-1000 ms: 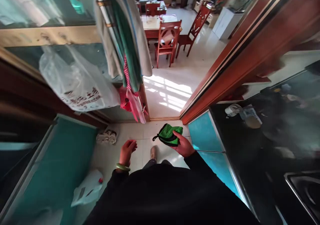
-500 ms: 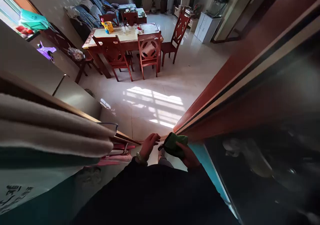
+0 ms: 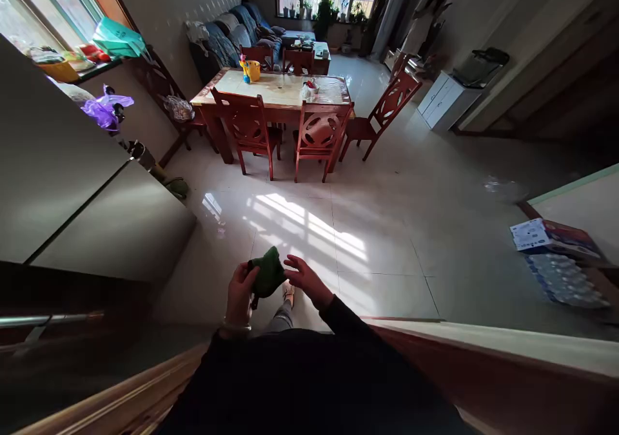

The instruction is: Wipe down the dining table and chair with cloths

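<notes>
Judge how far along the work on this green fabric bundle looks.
Done: the green fabric bundle looks folded into a compact wad. In hand: the left hand grips it, with the right hand open just beside it. Left: its dark cord hangs loose, apparently untucked.

The desk (image 3: 271, 90) has a smooth, glossy top, and the chairs (image 3: 302, 135) around it are polished reddish wood. Beyond the desk, you can see that the sofa (image 3: 225, 48) is matt cloth. Nearer you than the desk, the floor tiles (image 3: 382, 241) shine, while the green pouch (image 3: 267, 274) is soft, matt cloth.
</notes>
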A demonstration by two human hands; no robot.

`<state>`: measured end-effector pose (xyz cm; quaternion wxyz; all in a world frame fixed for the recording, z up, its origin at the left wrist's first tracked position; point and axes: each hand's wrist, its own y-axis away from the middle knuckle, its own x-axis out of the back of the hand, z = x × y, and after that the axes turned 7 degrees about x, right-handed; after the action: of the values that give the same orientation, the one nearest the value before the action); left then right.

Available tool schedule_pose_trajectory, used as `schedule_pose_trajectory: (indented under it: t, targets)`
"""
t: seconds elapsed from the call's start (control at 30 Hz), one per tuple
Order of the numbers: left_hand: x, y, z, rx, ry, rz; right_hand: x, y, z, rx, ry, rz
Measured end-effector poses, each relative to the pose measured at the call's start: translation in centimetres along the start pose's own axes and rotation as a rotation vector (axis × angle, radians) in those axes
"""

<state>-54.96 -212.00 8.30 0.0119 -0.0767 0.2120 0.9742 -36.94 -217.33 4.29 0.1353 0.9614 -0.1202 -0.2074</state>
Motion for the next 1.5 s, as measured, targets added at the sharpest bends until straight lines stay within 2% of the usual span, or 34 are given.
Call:
schedule_pose_trajectory:
  t: [0.07,0.13,0.23,0.33,0.4,0.5,0.6,0.67,0.77,0.83,0.93,1.0,1.07,1.13,1.2,1.27,1.33,1.4,1.43,1.5]
  targets:
    - [-2.9,-4.1,1.7,-0.038,0.013,0.028,1.0,-4.0,-2.6,-0.046,-0.039,-0.034]
    - [-6.8,-7.8,3.5,-0.057,-0.062,-0.016,1.8,-7.5,-5.5,-0.093,-0.112,-0.068]
    - [-13.3,-12.5,5.7,-0.135,-0.289,-0.227,2.6,-12.6,-9.7,-0.093,-0.29,-0.078]
    - [-19.5,-17.1,6.9,-0.343,-0.53,-0.442,4.2,-17.8,-13.3,-0.04,-0.505,0.001]
    - [-23.1,-20.4,7.2,-0.449,-0.67,-0.577,6.2,-21.5,-15.3,-0.042,-0.635,0.122]
    - [-27.8,-25.6,7.3,-0.511,-0.818,-0.757,10.2,-27.3,-18.0,-0.066,-0.754,0.291]
    - [-32.4,-30.9,8.0,-0.55,-0.878,-0.826,14.1,-33.3,-20.9,-0.09,-0.77,0.335]
    - [-35.4,-34.3,9.4,-0.522,-0.875,-0.851,16.4,-37.3,-23.2,-0.122,-0.76,0.347]
    - [-38.9,-39.2,12.2,-0.397,-0.789,-0.826,19.6,-43.6,-27.2,-0.166,-0.751,0.414]
    - [-40.2,-42.7,14.0,-0.33,-0.705,-0.697,21.7,-48.1,-29.8,-0.15,-0.749,0.461]
    - [-40.7,-48.5,16.2,-0.245,-0.6,-0.473,24.7,-55.6,-33.4,-0.044,-0.7,0.523]
    - [-40.6,-53.0,17.4,-0.186,-0.543,-0.367,26.7,-61.3,-35.8,0.072,-0.58,0.566]
    - [-40.9,-58.2,18.7,-0.173,-0.513,-0.284,28.9,-67.6,-38.5,0.25,-0.346,0.636]
    - [-42.2,-64.3,20.3,-0.227,-0.512,-0.237,31.5,-74.0,-41.5,0.464,0.013,0.733]
    - [-45.0,-71.1,22.0,-0.334,-0.544,-0.233,34.3,-80.2,-44.4,0.624,0.425,0.836]
    - [-49.1,-78.1,23.4,-0.453,-0.589,-0.246,36.9,-85.5,-46.4,0.651,0.764,0.916]
    - [-53.6,-84.4,24.4,-0.526,-0.643,-0.26,38.4,-89.4,-46.7,0.562,0.954,1.007]
    - [-57.7,-89.3,24.7,-0.554,-0.699,-0.288,37.9,-91.8,-45.3,0.457,1.008,1.113]
    - [-59.3,-91.1,24.6,-0.564,-0.721,-0.305,36.9,-92.4,-44.1,0.435,1.009,1.146]
    - [-61.2,-93.3,24.4,-0.586,-0.735,-0.338,33.0,-92.9,-41.3,0.469,1.002,1.12]
